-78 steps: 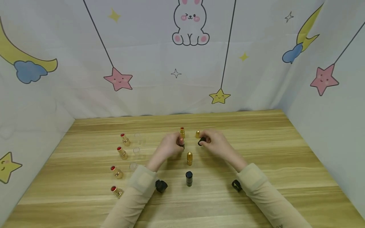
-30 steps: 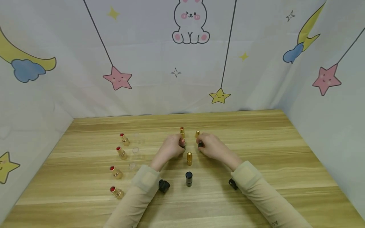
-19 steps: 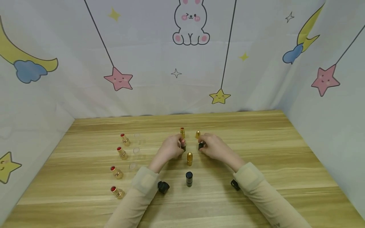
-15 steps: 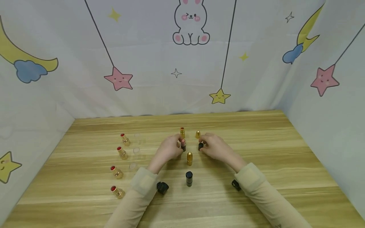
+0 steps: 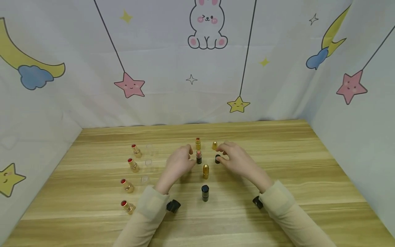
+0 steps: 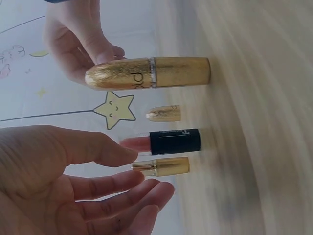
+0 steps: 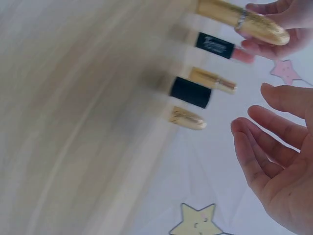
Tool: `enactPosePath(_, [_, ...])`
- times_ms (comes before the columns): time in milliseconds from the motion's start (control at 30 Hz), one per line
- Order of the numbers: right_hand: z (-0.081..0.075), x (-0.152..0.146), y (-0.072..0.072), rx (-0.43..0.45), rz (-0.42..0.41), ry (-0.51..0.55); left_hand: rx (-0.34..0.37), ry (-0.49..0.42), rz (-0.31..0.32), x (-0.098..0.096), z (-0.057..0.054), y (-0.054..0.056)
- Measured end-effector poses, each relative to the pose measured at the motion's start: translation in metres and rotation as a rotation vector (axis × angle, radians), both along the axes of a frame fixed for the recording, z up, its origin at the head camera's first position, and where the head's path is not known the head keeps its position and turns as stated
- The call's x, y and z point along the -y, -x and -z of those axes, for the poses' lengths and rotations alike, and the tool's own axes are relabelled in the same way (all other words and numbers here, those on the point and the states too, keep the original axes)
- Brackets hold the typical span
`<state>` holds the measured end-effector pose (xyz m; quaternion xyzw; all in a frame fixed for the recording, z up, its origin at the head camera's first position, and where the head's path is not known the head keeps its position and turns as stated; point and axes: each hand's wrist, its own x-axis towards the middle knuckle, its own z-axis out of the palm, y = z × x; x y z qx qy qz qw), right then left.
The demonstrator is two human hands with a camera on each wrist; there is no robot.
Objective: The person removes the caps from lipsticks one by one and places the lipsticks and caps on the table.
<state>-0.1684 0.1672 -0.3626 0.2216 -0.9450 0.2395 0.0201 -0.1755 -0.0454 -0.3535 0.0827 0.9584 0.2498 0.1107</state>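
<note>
A pink lipstick [image 5: 199, 157] in a black base stands upright on the table, uncapped. Just left of it is my left hand [image 5: 179, 163], fingers loosely spread and apart from it. To its right, a short black cap [image 5: 217, 159] stands on the wood. My right hand [image 5: 237, 159] hovers beside that cap with relaxed fingers and nothing between them; the right wrist view shows the gap from the black cap [image 7: 190, 92]. Behind these stand an uncapped red lipstick [image 5: 198, 144] in a gold case and a gold bullet-shaped cap [image 5: 214, 145].
Nearer me, a closed gold lipstick [image 5: 205, 171] and a closed black lipstick [image 5: 205, 193] stand upright between my forearms. At left runs a column of several gold-based red lipsticks [image 5: 127, 185], with clear caps [image 5: 148, 163] beside them. A printed white curtain [image 5: 166, 99] borders the table.
My left hand has let go of the pink lipstick and drawn left. My right hand has put the black cap down upright and released it, moving slightly right.
</note>
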Motion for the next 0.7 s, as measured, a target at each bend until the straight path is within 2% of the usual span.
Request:
enactPosePath(167, [-0.011, 0.005, -0.01, -0.042, 0.011, 0.048, -0.05, 0.003, 0.04, 0.001, -0.007, -0.01])
enactPosePath(333, [-0.021, 0.011, -0.022, -0.083, -0.027, 0.093, -0.047, -0.048, 0.087, 0.001, -0.011, -0.021])
enactPosePath(500, [-0.022, 0.018, -0.03, -0.077, -0.084, 0.089, -0.03, -0.106, 0.129, 0.0, -0.007, -0.026])
enactPosePath(700, [-0.016, 0.026, -0.032, -0.067, -0.131, 0.086, -0.03, -0.18, 0.148, -0.005, 0.003, -0.029])
